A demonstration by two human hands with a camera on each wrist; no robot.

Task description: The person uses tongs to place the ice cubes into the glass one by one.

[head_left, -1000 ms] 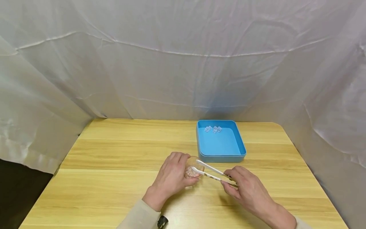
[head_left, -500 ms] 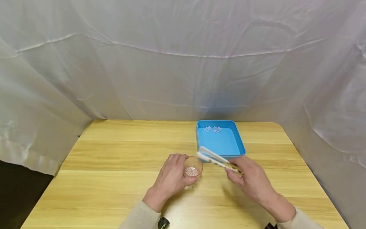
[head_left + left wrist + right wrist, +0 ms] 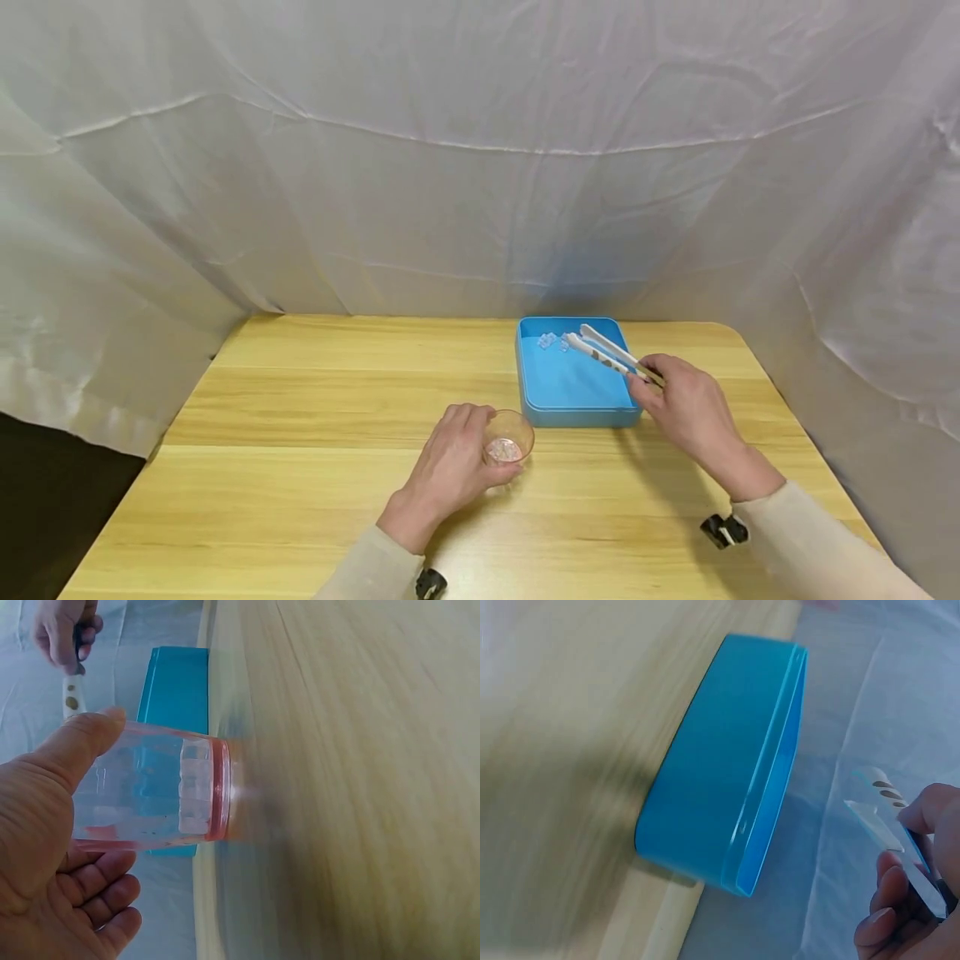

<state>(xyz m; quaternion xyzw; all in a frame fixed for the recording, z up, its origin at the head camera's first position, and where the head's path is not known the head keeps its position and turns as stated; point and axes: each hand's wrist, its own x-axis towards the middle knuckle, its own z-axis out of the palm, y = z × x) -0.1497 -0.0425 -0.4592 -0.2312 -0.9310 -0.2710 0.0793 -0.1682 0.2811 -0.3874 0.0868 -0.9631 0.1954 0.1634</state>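
My left hand (image 3: 448, 461) grips the side of a clear, pinkish cup (image 3: 150, 787) that stands upright on the table. A layer of clear cubes (image 3: 195, 787) lies at the bottom of the cup. With my right hand (image 3: 686, 408) I hold a pair of white tongs (image 3: 600, 357) with brown spots, pinched between thumb and fingers. The tongs' tips are parted and overlap the back part of the blue box (image 3: 577, 419) in the head view. Several clear cubes (image 3: 547, 340) lie at the back of the box, some partly hidden behind the tips.
The wooden table (image 3: 300, 500) carries the box toward its back edge, right of the cup. A grey cloth curtain (image 3: 450, 208) hangs behind the table and along both sides.
My right hand has carried the tongs from the cup, up and to the right, over the blue box. The left hand keeps its hold on the cup.
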